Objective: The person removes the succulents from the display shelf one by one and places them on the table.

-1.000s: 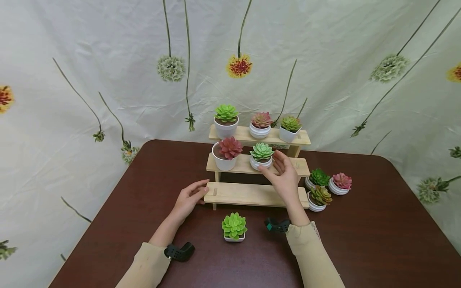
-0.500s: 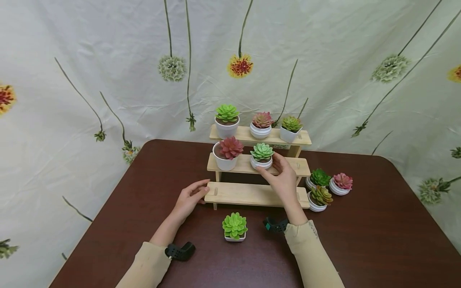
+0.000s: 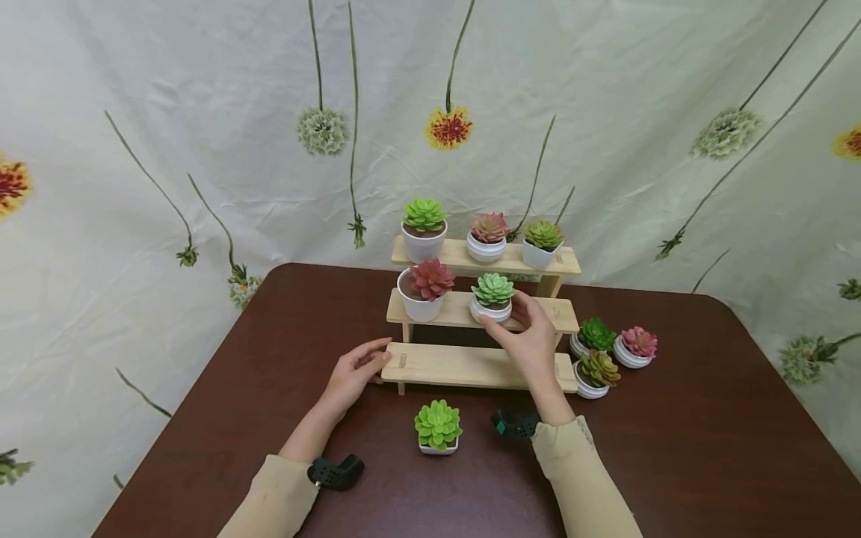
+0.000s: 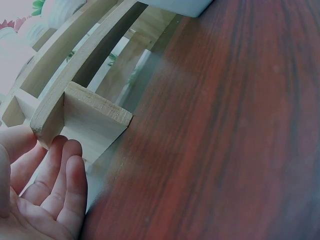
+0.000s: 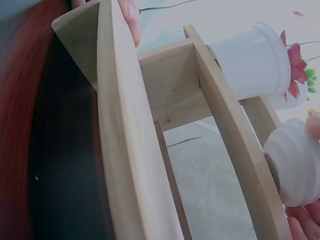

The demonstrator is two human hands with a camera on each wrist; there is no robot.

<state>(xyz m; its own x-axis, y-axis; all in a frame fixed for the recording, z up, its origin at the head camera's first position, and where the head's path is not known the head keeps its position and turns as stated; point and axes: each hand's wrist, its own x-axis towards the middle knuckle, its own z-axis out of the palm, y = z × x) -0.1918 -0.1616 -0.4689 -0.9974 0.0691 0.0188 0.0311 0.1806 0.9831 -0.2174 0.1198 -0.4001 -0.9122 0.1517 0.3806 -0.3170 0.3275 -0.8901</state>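
A three-tier wooden plant stand stands on the dark table. My right hand holds the white ribbed pot of a pale green succulent between thumb and fingers at the middle tier. In the right wrist view the pot is at that tier's edge; whether its base fully rests there I cannot tell. At the left end of the lowest tier, my left hand grips the board, thumb above and fingers below. A dark red succulent in a white pot sits left on the middle tier.
On the top tier are a bright green succulent, a pinkish one and a yellow-green one. A square-potted green succulent stands in front. Three more pots, including a pink succulent, cluster right of the stand.
The pale green succulent has shifted slightly to the right along the middle tier in my right hand. My left hand stays at the stand's end.
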